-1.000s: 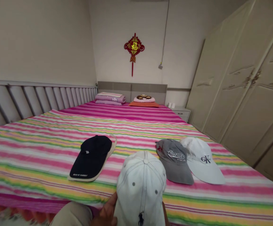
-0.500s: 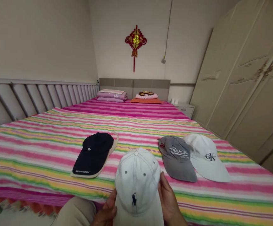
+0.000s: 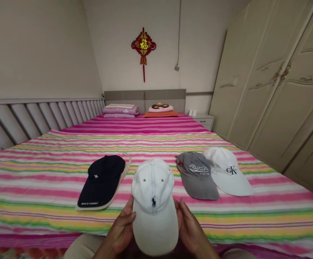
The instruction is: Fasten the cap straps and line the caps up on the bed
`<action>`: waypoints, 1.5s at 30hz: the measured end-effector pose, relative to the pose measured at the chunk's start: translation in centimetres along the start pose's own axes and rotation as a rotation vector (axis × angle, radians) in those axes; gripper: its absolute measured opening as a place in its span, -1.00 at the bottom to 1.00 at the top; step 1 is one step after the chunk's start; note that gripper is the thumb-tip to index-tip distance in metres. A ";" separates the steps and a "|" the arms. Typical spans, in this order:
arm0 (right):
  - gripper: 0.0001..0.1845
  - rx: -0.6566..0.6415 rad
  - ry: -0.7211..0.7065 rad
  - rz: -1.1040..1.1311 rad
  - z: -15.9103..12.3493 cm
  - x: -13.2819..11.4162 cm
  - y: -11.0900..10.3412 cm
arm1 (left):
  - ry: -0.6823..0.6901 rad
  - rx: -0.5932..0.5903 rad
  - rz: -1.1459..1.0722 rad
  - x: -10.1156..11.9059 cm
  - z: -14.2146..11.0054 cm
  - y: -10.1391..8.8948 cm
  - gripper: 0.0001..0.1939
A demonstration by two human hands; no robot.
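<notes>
— Four caps in sight. Which one is in the hands?

— The white polo cap (image 3: 154, 201). The left hand (image 3: 121, 230) grips the left edge of its brim with the thumb on top, and the right hand (image 3: 190, 230) clasps the right edge the same way, so both are closed on that cap.

— Where does it sit?

— Between the two hands, crown pointing away from the person, brim toward them, low over the near edge of the striped bedspread (image 3: 37, 172). I cannot tell whether the crown rests on the fabric yet.

— What has changed in the last second?

— A second ago only the left fingers showed at the cap's edge and the cap filled the bottom of the view. Half a second ago the right hand had come up on its side. Now the cap is further out from the body and lower, lined up with the gap in the row.

— What else lies about the hands?

— Just beyond and to the left of the left hand, a navy cap (image 3: 103, 181) with a pale brim edge. Beyond the right hand, a grey cap (image 3: 198, 174), and touching its far side, overlapped by it, a white cap (image 3: 228, 174) with dark letters. Well beyond, folded bedding and a pillow by the headboard (image 3: 145, 97).
</notes>
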State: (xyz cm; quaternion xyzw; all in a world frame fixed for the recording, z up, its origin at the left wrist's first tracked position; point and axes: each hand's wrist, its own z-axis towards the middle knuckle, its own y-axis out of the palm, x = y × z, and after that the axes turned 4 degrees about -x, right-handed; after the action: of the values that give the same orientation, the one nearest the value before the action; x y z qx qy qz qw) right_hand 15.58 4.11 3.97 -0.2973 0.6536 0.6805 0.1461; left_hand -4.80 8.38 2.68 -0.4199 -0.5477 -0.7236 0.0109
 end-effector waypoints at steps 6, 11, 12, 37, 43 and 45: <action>-0.49 0.261 -0.101 -0.286 1.5 -1.1 -1.3 | 0.041 -0.010 0.113 1.4 6.0 0.3 -0.22; -0.30 0.442 -0.315 -0.411 5.1 -3.0 -2.2 | 0.078 0.042 0.167 1.5 10.6 0.7 -0.25; -0.32 0.472 -0.348 -0.424 5.7 -3.1 -2.4 | 0.075 0.091 0.164 1.4 11.4 0.7 -0.26; -0.51 0.716 -0.387 -1.197 4.2 -2.9 -3.7 | 0.169 0.432 0.701 -1.7 13.4 0.1 -0.58; -0.46 0.711 -0.340 -1.421 2.6 -1.7 -3.9 | 0.307 0.467 0.915 -2.8 10.4 0.0 -0.54; -0.47 0.691 -0.315 -1.475 2.2 -1.0 -3.7 | 0.328 0.451 0.983 -3.3 9.2 0.1 -0.48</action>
State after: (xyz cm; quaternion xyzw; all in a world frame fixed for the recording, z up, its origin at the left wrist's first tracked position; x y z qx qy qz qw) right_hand 18.08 6.81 1.55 -0.4891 0.4348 0.2044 0.7279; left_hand 2.88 14.25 1.12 -0.4949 -0.4198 -0.5542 0.5212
